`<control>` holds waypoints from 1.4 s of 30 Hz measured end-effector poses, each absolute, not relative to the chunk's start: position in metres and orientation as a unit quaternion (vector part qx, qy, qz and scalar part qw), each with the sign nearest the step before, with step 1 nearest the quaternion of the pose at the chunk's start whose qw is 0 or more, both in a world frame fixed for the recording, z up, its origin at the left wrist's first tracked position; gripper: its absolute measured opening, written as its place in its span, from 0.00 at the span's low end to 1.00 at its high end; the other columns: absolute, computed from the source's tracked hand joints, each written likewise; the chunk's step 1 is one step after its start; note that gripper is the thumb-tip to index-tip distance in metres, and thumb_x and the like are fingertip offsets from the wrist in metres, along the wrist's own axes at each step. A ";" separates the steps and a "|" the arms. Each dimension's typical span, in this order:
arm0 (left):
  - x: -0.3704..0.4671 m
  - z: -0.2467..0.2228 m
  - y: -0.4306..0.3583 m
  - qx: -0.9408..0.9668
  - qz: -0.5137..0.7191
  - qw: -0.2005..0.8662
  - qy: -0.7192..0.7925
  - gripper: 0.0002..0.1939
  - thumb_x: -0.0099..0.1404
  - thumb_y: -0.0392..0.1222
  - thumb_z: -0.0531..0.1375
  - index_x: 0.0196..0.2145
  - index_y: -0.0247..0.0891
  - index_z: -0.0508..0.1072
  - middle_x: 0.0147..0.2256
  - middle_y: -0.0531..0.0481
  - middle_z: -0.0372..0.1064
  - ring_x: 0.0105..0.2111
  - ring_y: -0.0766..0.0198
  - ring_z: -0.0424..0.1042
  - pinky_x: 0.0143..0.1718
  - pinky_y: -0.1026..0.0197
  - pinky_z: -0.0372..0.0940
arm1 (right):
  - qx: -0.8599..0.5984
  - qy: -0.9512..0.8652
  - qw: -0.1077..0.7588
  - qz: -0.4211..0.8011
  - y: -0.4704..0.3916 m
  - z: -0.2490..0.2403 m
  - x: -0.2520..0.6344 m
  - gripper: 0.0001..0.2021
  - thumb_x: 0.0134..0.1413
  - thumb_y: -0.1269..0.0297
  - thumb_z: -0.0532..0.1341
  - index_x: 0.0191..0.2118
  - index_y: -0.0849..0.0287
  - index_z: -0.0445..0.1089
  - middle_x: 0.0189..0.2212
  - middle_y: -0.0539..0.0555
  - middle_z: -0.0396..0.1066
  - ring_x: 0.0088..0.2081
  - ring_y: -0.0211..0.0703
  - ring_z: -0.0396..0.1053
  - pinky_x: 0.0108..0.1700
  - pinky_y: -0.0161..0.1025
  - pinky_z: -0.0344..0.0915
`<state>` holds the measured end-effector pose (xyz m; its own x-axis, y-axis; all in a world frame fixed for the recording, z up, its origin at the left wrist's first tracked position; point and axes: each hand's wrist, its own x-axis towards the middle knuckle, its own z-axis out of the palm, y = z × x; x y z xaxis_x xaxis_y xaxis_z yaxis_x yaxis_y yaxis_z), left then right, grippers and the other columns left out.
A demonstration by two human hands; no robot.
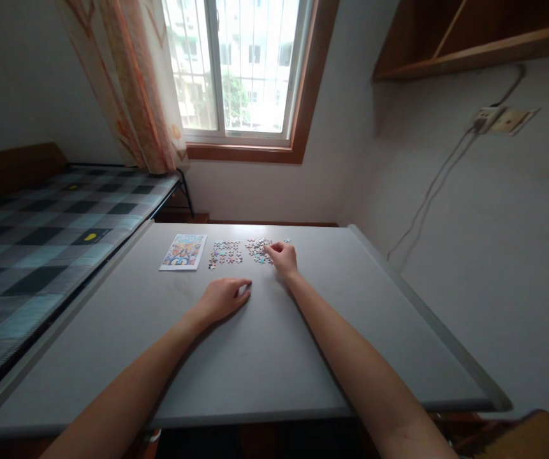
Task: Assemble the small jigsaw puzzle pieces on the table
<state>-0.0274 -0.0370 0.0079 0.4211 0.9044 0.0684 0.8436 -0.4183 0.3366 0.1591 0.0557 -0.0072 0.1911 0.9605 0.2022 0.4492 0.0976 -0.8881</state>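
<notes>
My right hand (pixel 284 257) reaches to the right side of a loose pile of jigsaw pieces (pixel 255 244). Its thumb and forefinger are pinched together on a small jigsaw piece at the pile's edge, mostly covered by the fingertips. My left hand (pixel 224 298) rests on the table, nearer to me, with thumb and fingers apart and nothing between them. Beyond it, rows of spaced-out jigsaw pieces (pixel 227 252) lie left of the pile. A colourful printed picture sheet (pixel 183 252) lies flat farther left. One stray piece (pixel 287 241) sits just beyond my right hand.
The white table (pixel 255 363) has raised side edges. To the left stands a bed with a checked cover (pixel 87 210). A curtain (pixel 135 89) hangs beside the barred window (pixel 250 64). A cable (pixel 427 197) runs down the right wall from a socket (pixel 489 119), below a wooden shelf (pixel 484 51).
</notes>
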 end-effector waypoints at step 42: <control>-0.029 -0.010 -0.031 0.824 0.339 0.108 0.442 0.12 0.64 0.47 0.57 0.44 0.42 0.70 0.31 0.55 0.66 0.22 0.72 0.62 0.27 0.67 0.59 | -0.378 -0.646 0.409 0.522 -0.008 -0.007 0.162 0.16 0.46 0.53 0.64 0.28 0.63 0.73 0.22 0.52 0.72 0.24 0.35 0.64 0.28 0.33 0.60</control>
